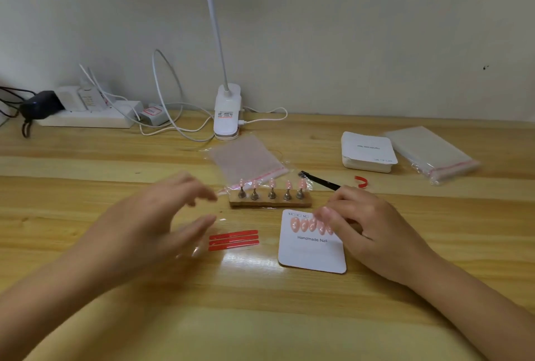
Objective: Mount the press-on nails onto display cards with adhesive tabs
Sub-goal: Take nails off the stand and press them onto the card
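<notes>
A square white display card (311, 250) with rounded corners lies flat on the pale, grained wooden table (260, 317); it is matte, printed "Handmade Nail", its text reading toward the person. Along its top edge sits a row of glossy pink almond-shaped press-on nails (307, 224), the row running left to right, each nail's long axis lying roughly toward and away from the person. The right hand (367, 230) rests on the card's right edge, fingers curled, fingertips pressing on the rightmost nails. Left of the card lie three narrow red adhesive strips (234, 240), parallel, long axes left to right, on a clear film. The left hand (162, 216) hovers left of those strips, blurred, fingers loosely spread and holding nothing.

Just behind the card stands a wooden bar holder (270, 201), lengthwise left to right, with five metal pegs each carrying a pink nail upright. Behind that is a crinkled clear bag (249, 158) with a red seal strip; its contents I cannot tell. Black tweezers (320, 179) lie behind the card's right corner. Farther right of the card sit a stack of blank cards (367, 152) and a clear packet (431, 152).
</notes>
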